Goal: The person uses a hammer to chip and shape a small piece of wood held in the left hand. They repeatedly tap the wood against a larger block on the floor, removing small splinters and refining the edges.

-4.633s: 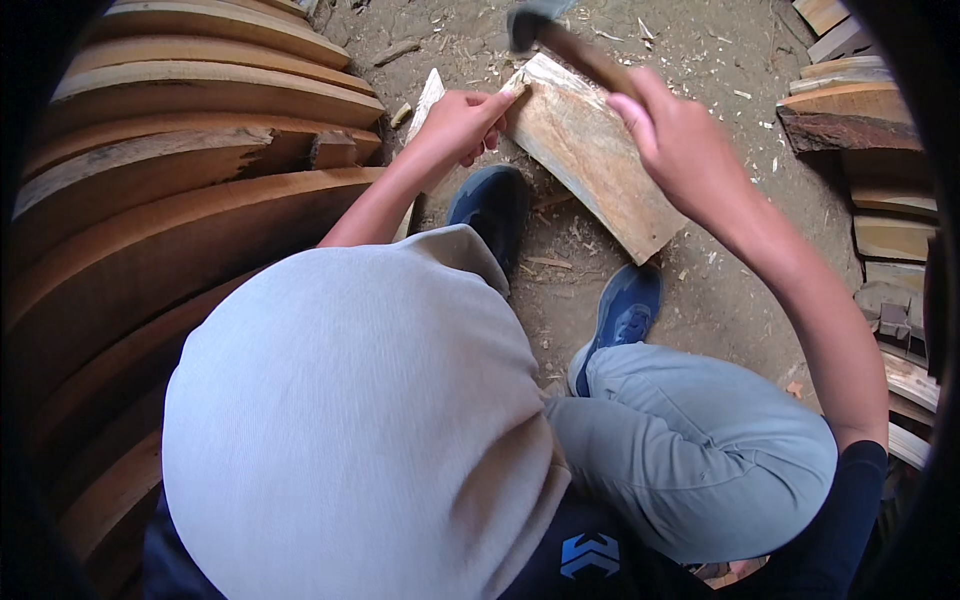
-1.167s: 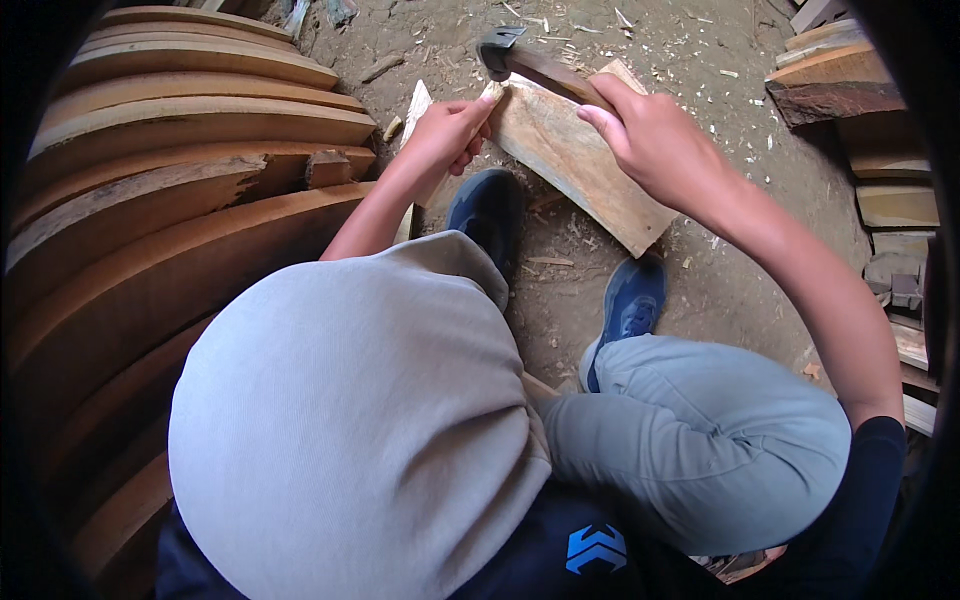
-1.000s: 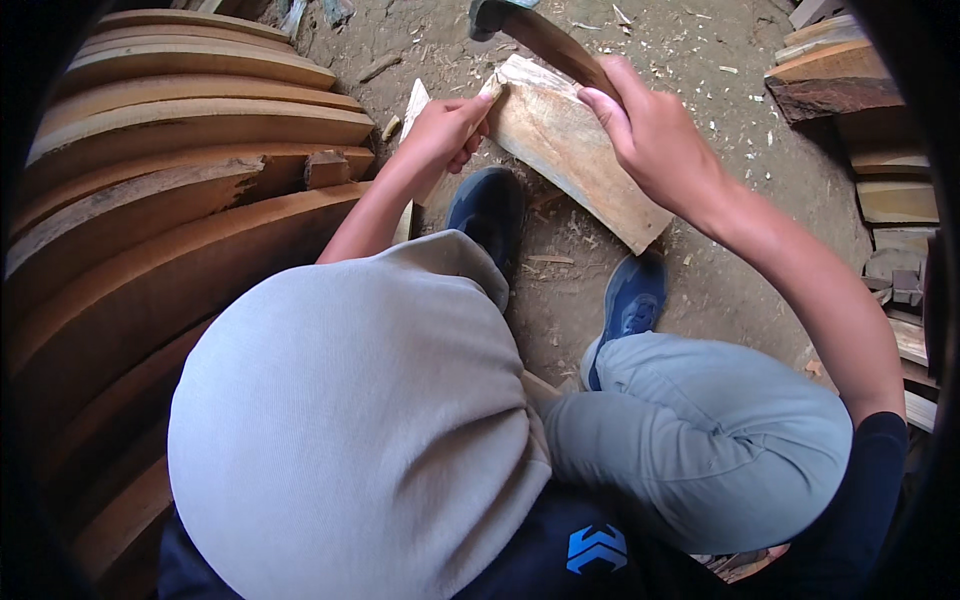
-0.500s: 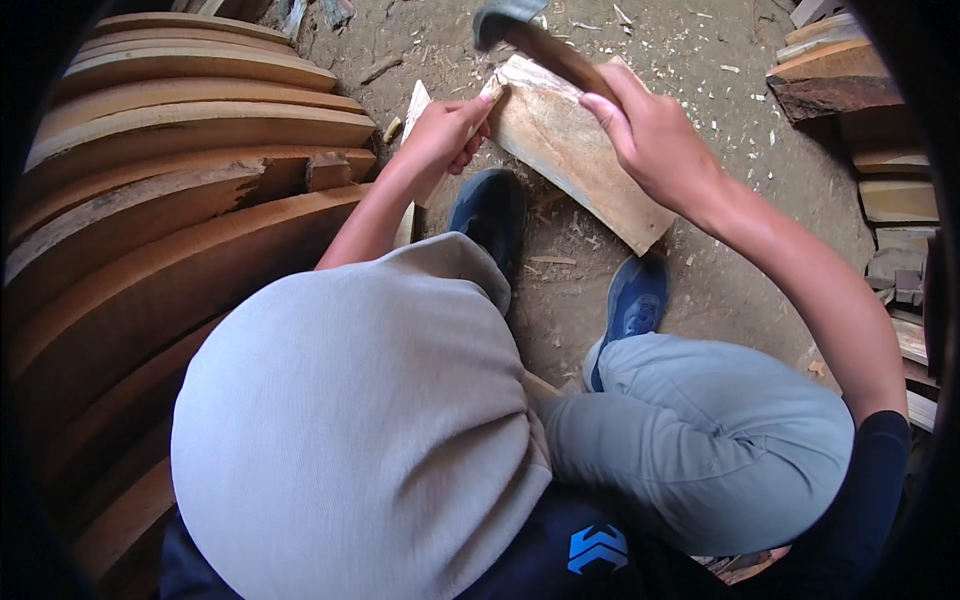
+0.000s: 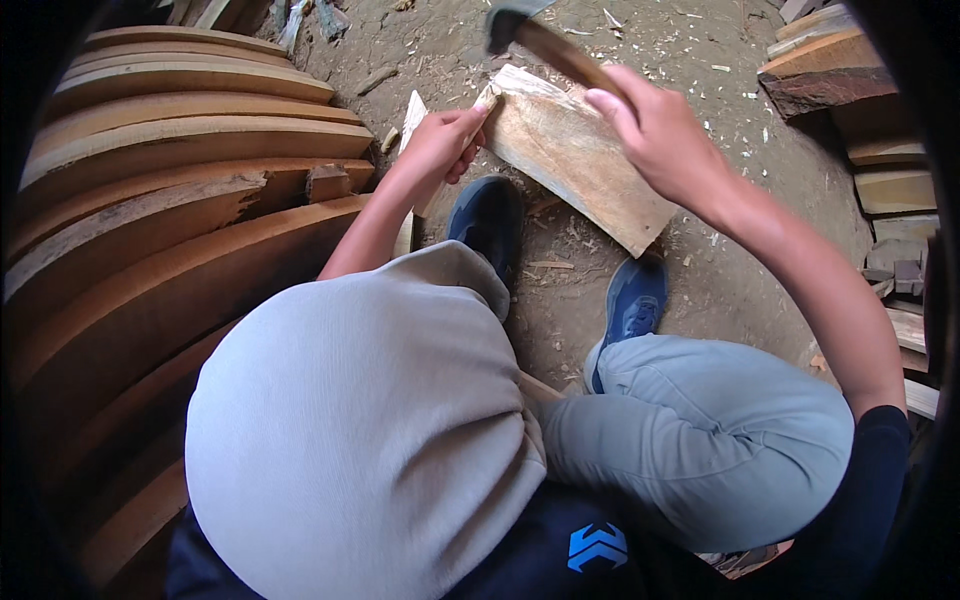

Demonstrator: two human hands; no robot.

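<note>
My right hand (image 5: 670, 135) is closed around the wooden handle of a hatchet-like tool (image 5: 560, 55). Its dark metal head is raised beyond the far end of a wooden board (image 5: 580, 165), and whether it is a hatchet or an adze is hard to tell. The board lies slantwise on the ground in front of my shoes. At its far left corner, my left hand (image 5: 445, 140) pinches a small piece of wood (image 5: 488, 98) between thumb and fingers. The other fingers of that hand are curled. Another pale wood piece (image 5: 414, 115) shows behind my left hand.
Curved planks (image 5: 200, 135) are stacked along my left. More cut timber (image 5: 830, 75) is piled at the right. Wood chips lie scattered over the dirt ground (image 5: 740, 260). My blue shoes (image 5: 635, 300) are close to the board's near edge.
The tool's head has shifted slightly right, and my right hand has moved a little right with it. My left hand stays at the board's corner, still pinching the small piece.
</note>
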